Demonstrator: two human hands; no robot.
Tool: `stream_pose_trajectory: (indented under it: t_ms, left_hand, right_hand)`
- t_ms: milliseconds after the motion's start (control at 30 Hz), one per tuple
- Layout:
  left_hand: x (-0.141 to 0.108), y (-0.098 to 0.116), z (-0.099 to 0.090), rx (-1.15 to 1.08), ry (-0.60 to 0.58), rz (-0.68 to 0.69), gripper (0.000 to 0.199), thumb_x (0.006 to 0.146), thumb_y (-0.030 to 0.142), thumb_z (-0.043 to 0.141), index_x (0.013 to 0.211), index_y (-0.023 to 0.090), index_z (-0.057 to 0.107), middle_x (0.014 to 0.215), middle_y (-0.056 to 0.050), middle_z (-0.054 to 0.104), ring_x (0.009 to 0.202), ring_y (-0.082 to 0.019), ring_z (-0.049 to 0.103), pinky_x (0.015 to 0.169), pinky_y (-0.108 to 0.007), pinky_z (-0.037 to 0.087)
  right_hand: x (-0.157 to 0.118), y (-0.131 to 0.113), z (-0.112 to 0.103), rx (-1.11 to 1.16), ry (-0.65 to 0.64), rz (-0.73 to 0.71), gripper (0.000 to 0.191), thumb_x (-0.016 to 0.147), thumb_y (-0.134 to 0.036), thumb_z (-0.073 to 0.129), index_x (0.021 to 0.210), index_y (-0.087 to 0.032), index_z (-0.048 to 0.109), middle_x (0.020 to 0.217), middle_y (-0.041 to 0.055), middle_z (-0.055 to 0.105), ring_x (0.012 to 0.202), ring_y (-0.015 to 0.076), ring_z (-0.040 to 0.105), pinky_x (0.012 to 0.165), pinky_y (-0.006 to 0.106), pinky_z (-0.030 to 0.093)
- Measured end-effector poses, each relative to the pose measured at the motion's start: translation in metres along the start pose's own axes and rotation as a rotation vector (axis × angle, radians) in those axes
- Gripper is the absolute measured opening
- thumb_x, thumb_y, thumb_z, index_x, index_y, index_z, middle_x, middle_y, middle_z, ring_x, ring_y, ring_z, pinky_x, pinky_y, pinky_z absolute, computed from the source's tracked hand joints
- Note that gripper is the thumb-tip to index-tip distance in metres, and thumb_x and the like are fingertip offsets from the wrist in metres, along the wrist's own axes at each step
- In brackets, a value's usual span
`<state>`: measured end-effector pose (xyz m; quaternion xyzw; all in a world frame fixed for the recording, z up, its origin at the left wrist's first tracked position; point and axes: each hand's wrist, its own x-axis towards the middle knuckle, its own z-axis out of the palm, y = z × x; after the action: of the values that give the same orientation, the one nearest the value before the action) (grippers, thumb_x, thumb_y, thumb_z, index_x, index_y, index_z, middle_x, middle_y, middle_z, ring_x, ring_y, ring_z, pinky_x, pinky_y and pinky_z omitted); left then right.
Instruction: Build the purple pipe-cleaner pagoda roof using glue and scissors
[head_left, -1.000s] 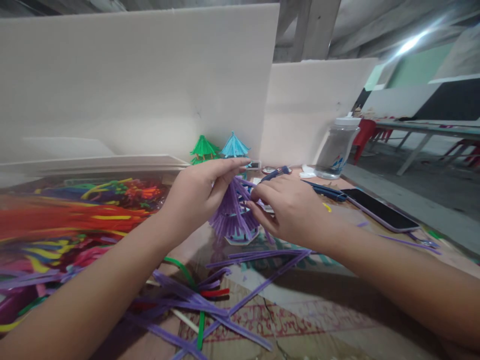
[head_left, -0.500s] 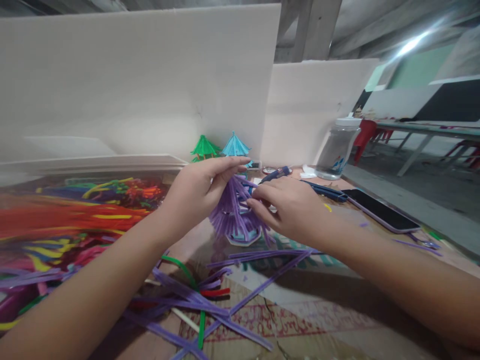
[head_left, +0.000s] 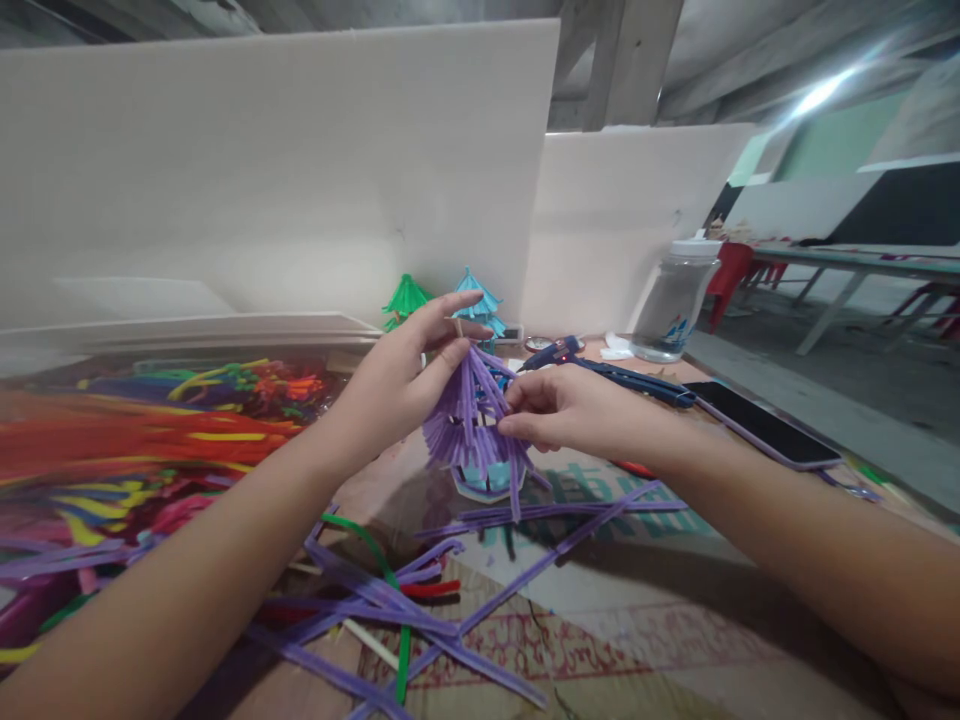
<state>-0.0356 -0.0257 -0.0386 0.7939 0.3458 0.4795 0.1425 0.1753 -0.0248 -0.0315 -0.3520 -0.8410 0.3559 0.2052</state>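
A small tiered pavilion model [head_left: 480, 440] stands on the table, its roofs layered with purple pipe cleaners over a pale blue base. My left hand [head_left: 397, 375] is at the peak, thumb and fingers pinching around the top, where a thin stick tip shows. On the right side of the roof, my right hand [head_left: 562, 408] has thumb and forefinger closed on a purple pipe cleaner [head_left: 515, 480] that hangs down past the lower tier. Behind are a green pipe-cleaner roof [head_left: 406, 295] and a light blue one [head_left: 478, 292], partly hidden by my left hand.
Loose purple pipe cleaners [head_left: 420, 620] lie in front, with a green strip [head_left: 403, 640]. Bundles of coloured pipe cleaners [head_left: 150, 430] fill the left. A dark blue glue gun [head_left: 555, 352], a phone [head_left: 765, 425] and a water bottle [head_left: 675, 300] are at right. White boards [head_left: 300, 170] stand behind.
My left fingers have shifted and lifted slightly, uncovering more of the roof peak. My right hand has turned, and a purple strip now hangs lower at the front.
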Motion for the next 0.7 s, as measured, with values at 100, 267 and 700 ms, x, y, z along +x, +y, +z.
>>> stream_pose_trajectory:
  t_ms: [100,267,700]
  left_hand:
    - [0.000,-0.002,0.001,-0.028,-0.007,0.001,0.044,0.097,0.023,0.049,0.141,0.019,0.048,0.122,-0.014,0.069,0.110,-0.021,0.067,0.096,-0.036,0.054]
    - [0.000,0.000,0.000,-0.023,-0.023,-0.002,0.037,0.098,0.024,0.050,0.134,0.019,0.053,0.117,-0.011,0.070,0.111,-0.022,0.066,0.098,-0.039,0.051]
    - [-0.005,0.020,0.002,0.296,-0.091,0.071,0.054,0.086,0.021,0.059,0.137,0.021,0.044,0.134,-0.013,0.058,0.124,-0.026,0.057,0.106,-0.046,0.046]
  right_hand:
    - [0.000,0.000,-0.002,0.073,-0.053,0.028,0.014,0.089,-0.021,0.059,0.076,-0.018,0.057,0.057,-0.0047,0.054,0.051,0.0091,0.048,0.049,0.023,0.038]
    - [0.001,0.004,-0.007,0.094,-0.145,0.048,0.020,0.088,-0.033,0.063,0.075,-0.018,0.058,0.057,-0.0045,0.055,0.052,0.0097,0.049,0.051,0.024,0.039]
    - [-0.003,-0.003,-0.012,-0.172,-0.091,0.052,0.029,0.090,-0.041,0.058,0.072,-0.019,0.059,0.060,-0.0017,0.061,0.056,0.0111,0.055,0.055,0.025,0.040]
